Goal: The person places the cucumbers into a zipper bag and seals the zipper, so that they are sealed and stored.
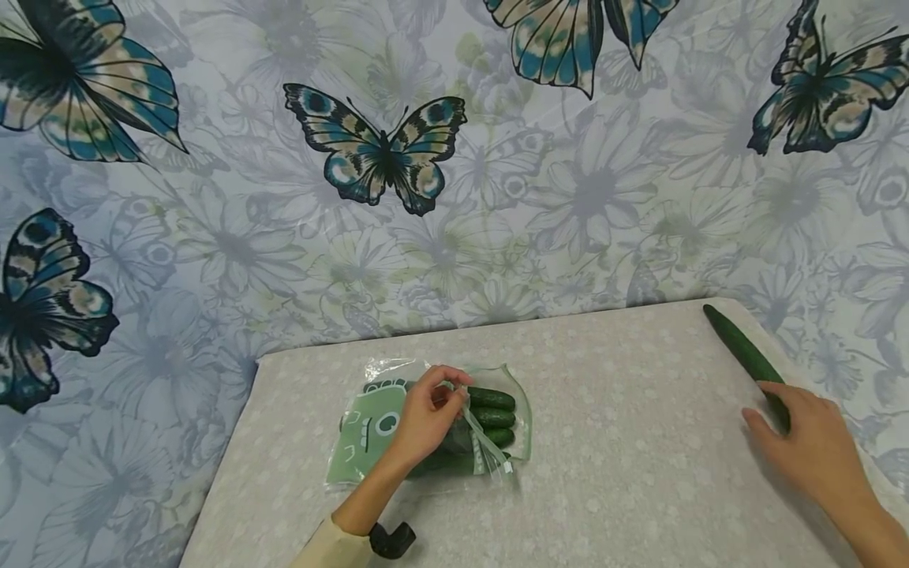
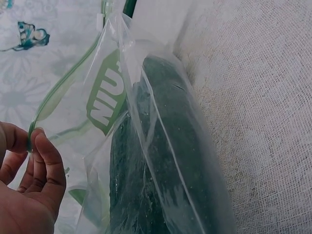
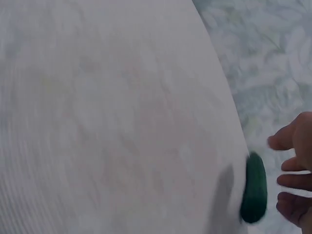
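My left hand (image 1: 429,414) pinches the green zip edge of a clear zip bag (image 1: 360,457) between thumb and fingertips. The left wrist view shows that edge lifted by the hand (image 2: 34,180), with the bag's mouth spread apart. Several cucumbers (image 1: 493,416) lie inside the bag, seen close up through the plastic (image 2: 180,126). At the table's right side lies a single long cucumber (image 1: 742,345). Around its near end is my right hand (image 1: 813,442), thumb and fingers spread. In the right wrist view the fingers (image 3: 295,180) stand a little apart from the cucumber (image 3: 255,190).
A pale patterned cloth covers the table (image 1: 611,442). Its right edge runs close beside the single cucumber. Behind the table hangs a floral backdrop (image 1: 596,189) with butterflies. A white slider (image 1: 507,467) sits at the near end of the bag's zip.
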Tool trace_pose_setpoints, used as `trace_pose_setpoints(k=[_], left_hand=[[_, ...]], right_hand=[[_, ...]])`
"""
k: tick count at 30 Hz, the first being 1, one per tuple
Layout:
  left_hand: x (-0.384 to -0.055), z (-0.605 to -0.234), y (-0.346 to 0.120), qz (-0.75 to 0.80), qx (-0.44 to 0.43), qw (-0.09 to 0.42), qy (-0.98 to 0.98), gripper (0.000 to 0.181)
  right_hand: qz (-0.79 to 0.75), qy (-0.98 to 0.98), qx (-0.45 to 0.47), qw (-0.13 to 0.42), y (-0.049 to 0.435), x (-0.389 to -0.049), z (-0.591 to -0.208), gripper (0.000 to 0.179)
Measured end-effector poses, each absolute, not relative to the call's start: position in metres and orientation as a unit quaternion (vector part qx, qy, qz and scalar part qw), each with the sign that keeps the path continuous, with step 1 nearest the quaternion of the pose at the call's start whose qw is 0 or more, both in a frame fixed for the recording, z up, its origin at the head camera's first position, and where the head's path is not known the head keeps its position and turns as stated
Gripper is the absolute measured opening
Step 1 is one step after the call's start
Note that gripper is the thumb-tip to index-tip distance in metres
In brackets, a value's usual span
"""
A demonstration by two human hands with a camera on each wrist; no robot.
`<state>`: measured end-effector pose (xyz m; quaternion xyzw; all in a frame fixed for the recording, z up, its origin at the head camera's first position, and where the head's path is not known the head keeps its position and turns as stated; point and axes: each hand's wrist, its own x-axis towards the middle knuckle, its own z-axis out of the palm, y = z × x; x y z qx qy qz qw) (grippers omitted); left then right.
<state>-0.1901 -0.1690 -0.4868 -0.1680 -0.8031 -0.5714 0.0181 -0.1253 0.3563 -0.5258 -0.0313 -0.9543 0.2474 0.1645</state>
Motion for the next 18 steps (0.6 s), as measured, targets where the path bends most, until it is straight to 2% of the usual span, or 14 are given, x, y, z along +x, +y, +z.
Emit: trace_pose_setpoints(k=[5,11,18], left_hand=[[-0.188,-0.487,-0.169,-0.569,-0.162,0.013,-0.806,0.016],[-0.187,-0.489,-0.169,-0.570,-0.152,0.009,-0.807,0.018],[-0.187,-0.488,-0.169,-0.570,-0.161,0.012,-0.806,0.017]], right_hand=[[0.166,-0.977,-0.079,0.109,0.392,-0.117,-0.527,0.061],[0.167,-0.982,-0.084,0.039,0.397,-0.116,-0.533,0.056],[0.183,-0.976,-0.096,0.069,0.391,-0.119,-0.529,0.050]])
